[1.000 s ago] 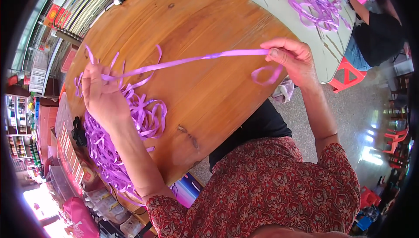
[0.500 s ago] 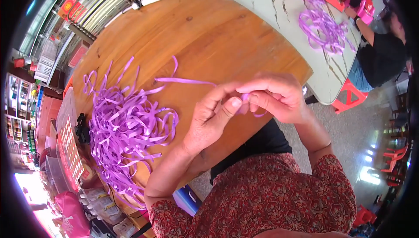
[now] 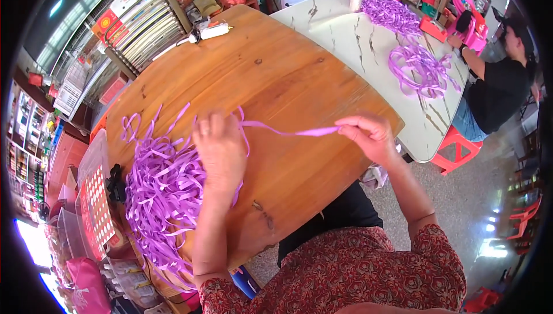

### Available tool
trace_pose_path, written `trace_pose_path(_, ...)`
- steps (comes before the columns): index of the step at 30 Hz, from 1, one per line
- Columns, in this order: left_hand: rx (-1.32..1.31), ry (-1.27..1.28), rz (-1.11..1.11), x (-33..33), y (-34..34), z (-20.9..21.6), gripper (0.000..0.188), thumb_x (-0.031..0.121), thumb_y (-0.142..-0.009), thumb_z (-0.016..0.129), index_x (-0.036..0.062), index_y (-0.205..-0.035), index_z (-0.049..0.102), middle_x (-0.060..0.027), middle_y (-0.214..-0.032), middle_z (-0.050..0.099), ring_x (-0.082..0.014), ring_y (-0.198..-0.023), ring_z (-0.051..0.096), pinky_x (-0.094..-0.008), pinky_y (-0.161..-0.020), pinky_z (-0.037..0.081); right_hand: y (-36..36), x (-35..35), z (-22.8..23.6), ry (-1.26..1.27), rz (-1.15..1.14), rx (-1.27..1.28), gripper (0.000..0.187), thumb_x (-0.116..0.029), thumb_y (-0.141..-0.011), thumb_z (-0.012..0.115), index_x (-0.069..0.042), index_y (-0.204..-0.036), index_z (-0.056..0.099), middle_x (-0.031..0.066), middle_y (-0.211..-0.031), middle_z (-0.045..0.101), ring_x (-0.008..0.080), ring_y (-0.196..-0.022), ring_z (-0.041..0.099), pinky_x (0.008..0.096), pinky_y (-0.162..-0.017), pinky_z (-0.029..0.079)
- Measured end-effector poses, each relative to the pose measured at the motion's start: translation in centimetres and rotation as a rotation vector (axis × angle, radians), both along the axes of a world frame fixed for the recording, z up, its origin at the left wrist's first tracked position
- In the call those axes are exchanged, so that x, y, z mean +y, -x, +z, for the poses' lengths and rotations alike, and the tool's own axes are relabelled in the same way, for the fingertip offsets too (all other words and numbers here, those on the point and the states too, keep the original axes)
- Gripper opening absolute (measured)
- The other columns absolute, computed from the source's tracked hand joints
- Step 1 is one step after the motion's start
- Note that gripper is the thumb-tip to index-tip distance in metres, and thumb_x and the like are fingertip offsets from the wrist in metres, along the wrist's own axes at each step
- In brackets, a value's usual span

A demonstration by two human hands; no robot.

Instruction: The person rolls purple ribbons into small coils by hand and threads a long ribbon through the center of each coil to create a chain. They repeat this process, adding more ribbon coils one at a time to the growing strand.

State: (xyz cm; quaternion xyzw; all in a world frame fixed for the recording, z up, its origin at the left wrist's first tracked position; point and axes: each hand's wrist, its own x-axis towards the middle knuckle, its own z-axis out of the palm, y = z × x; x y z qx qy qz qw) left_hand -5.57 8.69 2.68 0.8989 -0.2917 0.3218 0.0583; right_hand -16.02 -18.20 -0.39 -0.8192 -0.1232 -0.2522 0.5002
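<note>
Purple ribbon [image 3: 317, 132] runs slackly over the wooden surface [image 3: 299, 83], from the right hand [image 3: 368, 135] leftward to near the left hand [image 3: 220, 147].
This strip seems partway through handling; a big loose pile [image 3: 164, 187] at left probably remains, while looped ribbons [image 3: 438, 78] on the far-right pale surface [image 3: 340, 31] may be done, though that is unclear. The right grip is narrow, thumb and fingers pinching the ribbon; the left hand is blurred beside the pile, its fingertips unclear, so I cannot tell its grip.

Ribbon heap [image 3: 161, 193] at left on table [image 3: 305, 89], second table [image 3: 345, 43] right.
</note>
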Motion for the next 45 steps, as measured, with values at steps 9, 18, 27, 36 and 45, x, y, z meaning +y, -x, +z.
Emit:
trace_pose_path(9, 1.282, 0.998, -0.701, -4.8, 4.7, -2.3, 0.031, 0.026, -0.095, 0.048, 0.0005, -0.11, 0.057, -0.0104, -0.098, 0.061, -0.0188, -0.092, 0.059, -0.028, -0.08, 0.045, -0.9, 4.4, 2.8, 0.376, 0.131, -0.353, 0.023, 0.001, -0.071, 0.07, -0.006, -0.093, 0.067, 0.0052, -0.085, 0.061, 0.0205, -0.07, 0.058, 0.0305, -0.059, 0.045)
trace_pose_path(18, 1.431, 1.174, -0.547, -3.8, 4.5, -2.0, 0.016, 0.016, -0.09, 0.059, 0.0018, -0.092, 0.064, 0.0046, -0.074, 0.056, -0.0031, -0.068, 0.048, -0.0179, -0.061, 0.038, -1.3, 4.9, 2.1, 0.348, 0.019, -0.304, 0.024, 0.0, -0.071, 0.071, -0.002, -0.095, 0.067, 0.0078, -0.083, 0.063, 0.0196, -0.072, 0.059, 0.0277, -0.061, 0.046)
trace_pose_path(27, 1.411, 1.312, -0.556, -4.0, 4.6, -2.7, 0.01, 0.014, -0.086, 0.062, 0.0042, -0.089, 0.065, 0.0012, -0.079, 0.063, -0.0034, -0.057, 0.039, -0.019, -0.051, 0.03, 0.0, 2.5, 1.9, 0.049, -0.043, -0.114, 0.023, 0.007, -0.075, 0.065, 0.001, -0.097, 0.066, 0.0104, -0.09, 0.064, 0.0153, -0.08, 0.06, 0.0241, -0.067, 0.047)
trace_pose_path(36, 1.452, 1.288, -0.548, -4.1, 4.7, -2.8, 0.011, 0.015, -0.086, 0.062, 0.0051, -0.089, 0.065, 0.001, -0.079, 0.064, -0.0029, -0.058, 0.039, -0.0185, -0.052, 0.029, -0.4, 3.8, 2.2, 0.47, -0.041, -0.334, 0.032, -0.01, -0.063, 0.075, -0.005, -0.095, 0.068, 0.0055, -0.091, 0.062, 0.0212, -0.077, 0.055, 0.0306, -0.068, 0.043)
trace_pose_path(45, 1.262, 0.996, -0.568, -4.3, 4.5, -3.1, 0.01, 0.005, -0.083, 0.064, 0.0025, -0.093, 0.064, -0.0001, -0.088, 0.063, -0.004, -0.07, 0.049, -0.0193, -0.061, 0.04, -0.9, 3.6, 1.7, 0.319, 0.05, -0.188, 0.019, 0.0, -0.072, 0.069, -0.004, -0.09, 0.067, 0.0053, -0.075, 0.06, 0.018, -0.068, 0.055, 0.0272, -0.059, 0.041)
